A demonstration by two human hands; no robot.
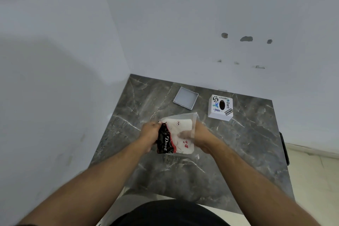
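Observation:
Both hands meet over the middle of a dark grey marble table (183, 174). My left hand (149, 135) grips the left end of a folded cloth (180, 137), white with red marks and a black band reading "Dove". A clear plastic bag (193, 118) surrounds the white part of the cloth. My right hand (201, 136) holds the bag's right side, with fingers showing through the plastic. The black end of the cloth sticks out of the bag on the left.
A shallow white box lid (185, 98) lies open side up at the back of the table. To its right stands a white box (220, 107) with stickers and a dark oval hole. White walls close in at the left and back; pale floor (315, 180) lies to the right.

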